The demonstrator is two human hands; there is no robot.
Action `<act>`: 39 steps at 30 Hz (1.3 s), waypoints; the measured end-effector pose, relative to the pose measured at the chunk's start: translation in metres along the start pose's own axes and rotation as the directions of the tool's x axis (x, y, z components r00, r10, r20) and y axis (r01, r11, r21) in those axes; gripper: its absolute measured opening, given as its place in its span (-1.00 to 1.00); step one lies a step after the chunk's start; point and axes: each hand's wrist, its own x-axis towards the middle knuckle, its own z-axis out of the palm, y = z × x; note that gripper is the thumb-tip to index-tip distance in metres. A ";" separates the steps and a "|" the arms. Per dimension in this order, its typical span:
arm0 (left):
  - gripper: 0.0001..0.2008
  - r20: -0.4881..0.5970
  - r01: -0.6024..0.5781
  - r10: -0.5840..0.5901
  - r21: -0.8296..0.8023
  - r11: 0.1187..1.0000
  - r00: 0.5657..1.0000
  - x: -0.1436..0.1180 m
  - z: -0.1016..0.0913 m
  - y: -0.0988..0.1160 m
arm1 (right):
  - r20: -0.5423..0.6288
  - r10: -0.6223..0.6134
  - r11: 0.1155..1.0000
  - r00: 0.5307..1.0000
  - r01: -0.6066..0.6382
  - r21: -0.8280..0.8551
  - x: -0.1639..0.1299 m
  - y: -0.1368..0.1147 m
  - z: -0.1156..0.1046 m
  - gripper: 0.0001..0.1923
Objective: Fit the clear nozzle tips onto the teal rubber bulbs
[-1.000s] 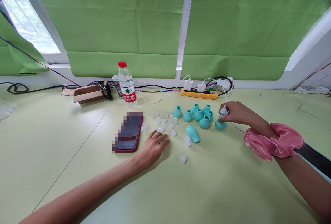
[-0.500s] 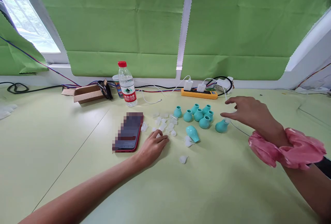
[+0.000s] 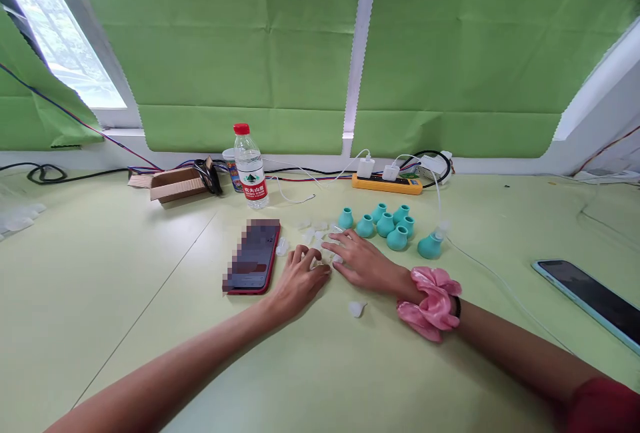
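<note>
On the table, my left hand (image 3: 303,280) bends its fingers round a small translucent plastic piece at the near edge of a loose group. My right hand (image 3: 367,263), a pink scrunchie (image 3: 433,304) on its wrist, reaches over the same group from the right with fingers apart and nothing gripped. Some translucent plastic pieces (image 3: 283,246) lie between the hands and the red-cased phone. Several teal rubber bulbs (image 3: 397,238) stand upright behind my right hand. One teal bulb (image 3: 429,246) to the right has a translucent piece in its neck. A white petal-shaped scrap (image 3: 357,309) lies nearer me.
A red-cased phone (image 3: 255,256) lies left of my left hand. Behind it stand a water bottle (image 3: 253,176), a cup (image 3: 233,170) and an open cardboard box (image 3: 177,184). An orange power strip (image 3: 387,184) with cables lies at the back. Another phone (image 3: 593,300) lies far right.
My right hand has moved left from the bulb with the translucent piece to the loose pieces, now covering the tilted teal bulb. The phone at right has come into sight. My left hand stayed nearly still.
</note>
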 end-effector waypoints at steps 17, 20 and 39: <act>-0.82 0.020 0.007 -0.006 -0.055 0.998 1.000 0.000 0.002 -0.004 | 0.132 -0.041 0.992 0.990 0.024 0.128 -0.014 0.005 -0.002 -0.57; -0.82 0.017 0.013 -0.012 -0.045 0.999 1.000 0.000 0.002 -0.004 | 0.135 -0.122 0.973 0.983 0.091 0.214 -0.016 0.005 -0.005 -0.52; -0.91 -0.221 -0.064 -0.053 -0.488 0.870 0.974 -0.001 0.000 -0.004 | -0.088 0.067 0.933 0.994 -0.031 0.359 -0.019 -0.008 0.019 -0.81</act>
